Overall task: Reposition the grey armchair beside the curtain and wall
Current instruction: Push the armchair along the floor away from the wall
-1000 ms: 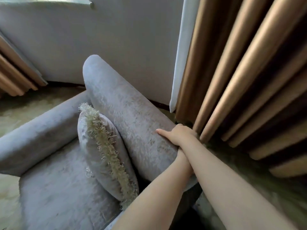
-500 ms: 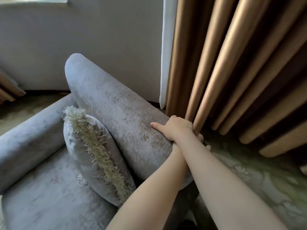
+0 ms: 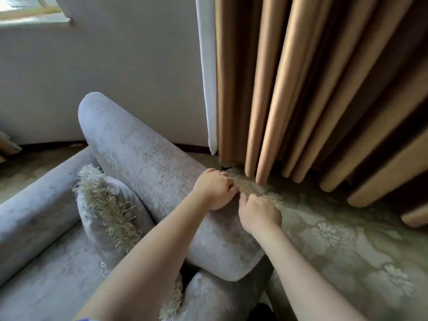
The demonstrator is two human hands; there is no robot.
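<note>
The grey armchair (image 3: 143,158) fills the lower left, its padded backrest running diagonally toward the white wall (image 3: 115,77). The tan pleated curtain (image 3: 289,89) hangs at the right, its hem close behind the backrest. My left hand (image 3: 215,191) lies on top of the backrest with its fingers curled over the rear edge. Just to its right, my right hand (image 3: 259,214) grips the same rear edge, fingers tucked down between the backrest and the carpet side. Both forearms reach in from the bottom without crossing.
A grey cushion with a shaggy cream fringe (image 3: 104,205) leans against the backrest on the seat. A green floral carpet (image 3: 347,239) covers the floor on the right. A white curtain lining (image 3: 207,66) edges the tan folds. A window sill (image 3: 34,18) shows at top left.
My hands, stacked with arms overlapping before, have separated and now sit side by side on the backrest's rear edge. The backrest end lies nearer the curtain hem and more carpet shows.
</note>
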